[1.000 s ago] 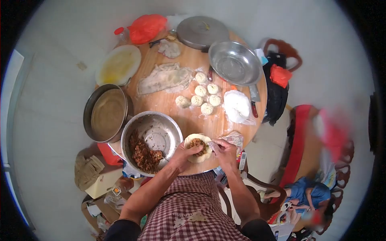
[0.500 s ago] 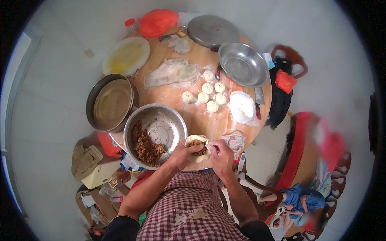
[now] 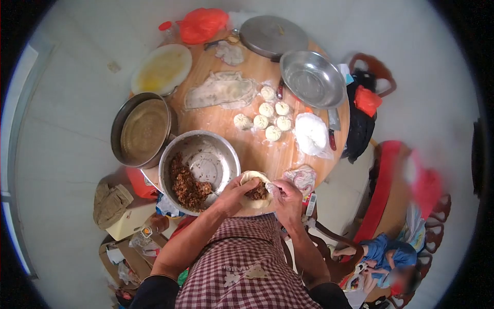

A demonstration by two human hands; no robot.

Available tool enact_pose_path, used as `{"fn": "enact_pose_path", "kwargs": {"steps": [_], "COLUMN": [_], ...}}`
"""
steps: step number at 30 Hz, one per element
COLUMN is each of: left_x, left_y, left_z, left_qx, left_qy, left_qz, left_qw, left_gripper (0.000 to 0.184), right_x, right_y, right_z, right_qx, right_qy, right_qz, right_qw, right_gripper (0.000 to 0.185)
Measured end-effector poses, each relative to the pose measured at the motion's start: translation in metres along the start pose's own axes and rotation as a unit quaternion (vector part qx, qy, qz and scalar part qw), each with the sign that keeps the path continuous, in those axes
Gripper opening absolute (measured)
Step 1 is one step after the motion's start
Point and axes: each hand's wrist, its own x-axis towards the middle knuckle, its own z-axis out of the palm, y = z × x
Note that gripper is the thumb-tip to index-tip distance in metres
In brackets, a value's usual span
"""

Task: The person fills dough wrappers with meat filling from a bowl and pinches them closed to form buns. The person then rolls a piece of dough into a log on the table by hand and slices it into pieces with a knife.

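Note:
A round dough wrapper with brown filling on it is held above the table's front edge. My left hand cups it from the left, its thumb resting on the filling. At the right rim my right hand pinches the dough between its fingertips. Just left of my hands stands a metal bowl with more meat filling. Several pleated buns sit on the floured wood beyond. A crumpled cloth lies to the right of my right hand.
A deep round pan and a white plate stand at the left. An empty metal basin, a round lid, a white bag and a knife are farther right. Another person is at the lower right.
The view has shifted, so the table things appear moved right and slightly up. The wrapper's rim stands more raised around the filling. Both hands remain on the dough.

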Motion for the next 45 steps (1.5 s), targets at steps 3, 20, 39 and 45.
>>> {"fn": "enact_pose_path", "kwargs": {"steps": [3, 20, 39, 45], "left_x": [0.003, 0.008, 0.011, 0.008], "left_y": [-0.002, 0.014, -0.011, -0.007], "left_z": [-0.001, 0.001, 0.012, 0.012], "left_qx": [0.03, 0.152, 0.251, 0.144], "left_qy": [-0.006, -0.061, -0.01, -0.029], "left_qz": [0.011, -0.002, 0.083, 0.039], "left_qw": [0.999, 0.987, 0.964, 0.988], "left_gripper": [0.025, 0.03, 0.067, 0.059], "right_x": [0.003, 0.005, -0.002, -0.001], "right_y": [0.003, -0.014, -0.004, -0.007], "right_z": [0.001, -0.01, -0.009, -0.01], "right_qx": [-0.045, -0.138, -0.008, -0.006], "right_qy": [0.021, 0.011, 0.061, 0.051], "right_qz": [-0.106, -0.113, -0.008, 0.004], "right_qw": [0.993, 0.984, 0.998, 0.999], "right_gripper": [0.011, 0.018, 0.012, 0.013]}}
